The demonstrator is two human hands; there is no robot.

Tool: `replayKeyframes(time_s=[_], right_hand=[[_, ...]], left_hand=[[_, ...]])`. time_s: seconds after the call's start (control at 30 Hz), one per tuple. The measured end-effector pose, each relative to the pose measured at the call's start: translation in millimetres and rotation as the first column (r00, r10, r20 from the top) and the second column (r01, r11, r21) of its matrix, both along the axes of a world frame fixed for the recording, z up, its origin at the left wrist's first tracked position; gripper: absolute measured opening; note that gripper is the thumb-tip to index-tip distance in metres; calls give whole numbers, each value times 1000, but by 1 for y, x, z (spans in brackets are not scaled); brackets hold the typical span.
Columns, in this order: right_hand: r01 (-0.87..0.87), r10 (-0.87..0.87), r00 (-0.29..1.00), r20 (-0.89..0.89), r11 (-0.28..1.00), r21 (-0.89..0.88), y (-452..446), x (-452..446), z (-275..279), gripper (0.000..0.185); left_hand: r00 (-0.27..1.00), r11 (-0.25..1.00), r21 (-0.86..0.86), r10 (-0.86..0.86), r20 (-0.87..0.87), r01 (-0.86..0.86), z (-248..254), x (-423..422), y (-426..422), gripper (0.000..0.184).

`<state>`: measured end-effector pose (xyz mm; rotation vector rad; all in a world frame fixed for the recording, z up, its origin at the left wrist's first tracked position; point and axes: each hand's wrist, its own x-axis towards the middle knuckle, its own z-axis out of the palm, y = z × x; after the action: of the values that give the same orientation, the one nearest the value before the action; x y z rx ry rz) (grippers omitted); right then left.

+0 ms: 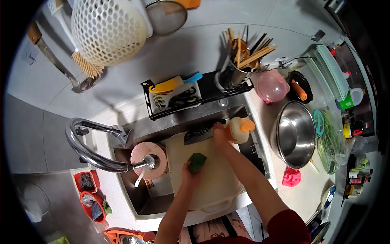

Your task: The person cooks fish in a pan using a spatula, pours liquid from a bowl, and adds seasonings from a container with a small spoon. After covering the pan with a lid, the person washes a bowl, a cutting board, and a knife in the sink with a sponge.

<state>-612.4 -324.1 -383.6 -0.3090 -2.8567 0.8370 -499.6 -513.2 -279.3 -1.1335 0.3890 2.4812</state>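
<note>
A cream cutting board (211,177) lies across the sink. My left hand (190,174) holds a dark green vegetable piece (197,162) over the board's middle. At the board's far edge my right hand (219,133) is closed around the handle end of a knife, whose dark, wide blade (198,135) points left with pale marks on it. Just right of that hand stands a cream bottle with an orange cap (240,129). Left of the board, a pink round dish (148,160) sits in the sink under the faucet.
The chrome faucet (93,156) arches over the sink's left side. Behind the sink, a black rack (211,96) bears utensils and a chopstick holder (233,77). A steel bowl (295,134), pink bowl (272,86) and bagged greens (331,142) are at right. Red containers (92,205) stand at left.
</note>
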Motion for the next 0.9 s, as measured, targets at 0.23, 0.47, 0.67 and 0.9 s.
replayKeyframes(time_s=[0.23, 0.47, 0.67, 0.9], right_hand=[[-274, 94, 942, 322, 768, 579, 8, -42, -15, 28], [-423, 183, 861, 475, 777, 467, 10, -41, -3, 27], [-567, 351, 753, 556, 775, 279, -17, -19, 64, 27], [-160, 58, 891, 451, 968, 192, -45, 137, 157, 27]], left_hand=[[1000, 998, -68, -5, 5, 6, -2, 11, -32, 36], [1000, 999, 22, -26, 9, 26, 9, 13, -34, 34], [1000, 996, -92, -19, -22, 17, 23, 22, -41, 35], [720, 666, -736, -570, -397, 122, 41, 11, -58, 42]])
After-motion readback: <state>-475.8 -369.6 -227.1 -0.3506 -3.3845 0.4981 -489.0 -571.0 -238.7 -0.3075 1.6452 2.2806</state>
